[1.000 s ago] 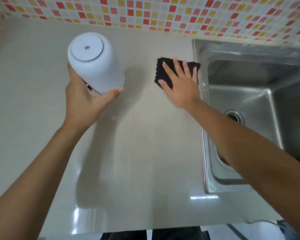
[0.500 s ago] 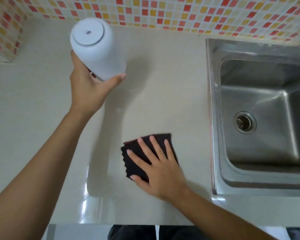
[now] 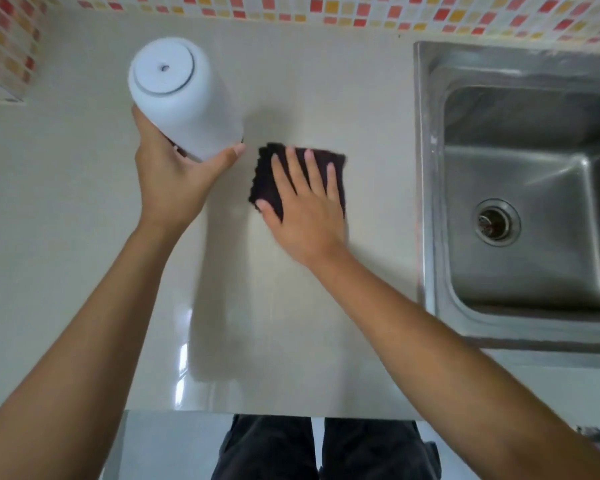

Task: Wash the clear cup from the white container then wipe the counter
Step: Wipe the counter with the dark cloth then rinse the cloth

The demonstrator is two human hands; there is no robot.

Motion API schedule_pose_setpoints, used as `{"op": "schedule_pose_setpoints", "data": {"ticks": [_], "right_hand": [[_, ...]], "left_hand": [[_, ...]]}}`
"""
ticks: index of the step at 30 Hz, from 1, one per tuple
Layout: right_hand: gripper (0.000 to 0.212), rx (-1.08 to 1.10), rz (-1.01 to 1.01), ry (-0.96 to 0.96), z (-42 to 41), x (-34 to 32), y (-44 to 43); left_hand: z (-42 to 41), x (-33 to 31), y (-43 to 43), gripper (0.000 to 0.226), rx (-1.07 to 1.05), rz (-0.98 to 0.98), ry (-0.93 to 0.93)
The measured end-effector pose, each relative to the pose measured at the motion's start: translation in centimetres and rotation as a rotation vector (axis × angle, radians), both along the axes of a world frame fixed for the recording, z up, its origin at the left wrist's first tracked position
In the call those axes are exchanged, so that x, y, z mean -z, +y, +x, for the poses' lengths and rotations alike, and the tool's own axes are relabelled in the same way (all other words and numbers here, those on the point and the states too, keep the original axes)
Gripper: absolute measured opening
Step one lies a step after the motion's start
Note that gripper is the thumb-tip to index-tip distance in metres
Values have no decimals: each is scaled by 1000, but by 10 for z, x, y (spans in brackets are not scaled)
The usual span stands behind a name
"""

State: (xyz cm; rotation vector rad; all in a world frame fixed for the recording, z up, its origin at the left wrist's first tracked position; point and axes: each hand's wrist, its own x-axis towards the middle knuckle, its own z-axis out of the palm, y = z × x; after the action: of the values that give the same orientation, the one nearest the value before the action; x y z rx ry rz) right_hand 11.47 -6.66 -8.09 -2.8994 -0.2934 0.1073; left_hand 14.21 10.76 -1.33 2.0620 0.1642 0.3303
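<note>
Now: cloth flat on desk, container held up

L hand (image 3: 174,181) is wrapped round the lower part of the white container (image 3: 181,98), thumb tip across its front; grip clamped on it. Container is lifted off the desk (image 3: 84,202) and tilted, its round bottom w/ a small centre hole facing the camera. Can't tell what's inside it, so clear cup's place is not visible.

R hand (image 3: 305,206) lies palm-down on a dark folded cloth (image 3: 267,181), fingers (image 3: 293,168) spread apart and flat, pressing it to the desk rather than closing round it. Cloth sits just right of the container, near the L thumb, well left of the sink (image 3: 430,168). Cloth's far edge and the hand look a bit blurred.

Sink is steel, drain (image 3: 496,221) in the basin floor. Small red, orange and yellow tiles (image 3: 326,8) run along the wall behind the desk. Dark trousers (image 3: 267,445) show below the desk's front edge.
</note>
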Motion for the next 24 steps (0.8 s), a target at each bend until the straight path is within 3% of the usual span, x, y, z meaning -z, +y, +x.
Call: {"op": "schedule_pose_setpoints", "data": {"ticks": [3,6,12,17,24], "right_hand": [[70,-180,-28,67,-112,-11,-25],[70,-186,-68,89,-148,-10,-61],[69,153,-130,-9,-28,-1,-87],[60,276,-60,6,80,5,-102],[48,230,41,-89,32,7,-106]], "left_hand": [[4,-1,-8,97,9,-17,2],[3,2,-21,96,28,-56,32],[-15,20,-46,98,74,-58,113],[-33,31,-62,98,99,-41,136],[-44,35,-73,96,111,-53,187]]}}
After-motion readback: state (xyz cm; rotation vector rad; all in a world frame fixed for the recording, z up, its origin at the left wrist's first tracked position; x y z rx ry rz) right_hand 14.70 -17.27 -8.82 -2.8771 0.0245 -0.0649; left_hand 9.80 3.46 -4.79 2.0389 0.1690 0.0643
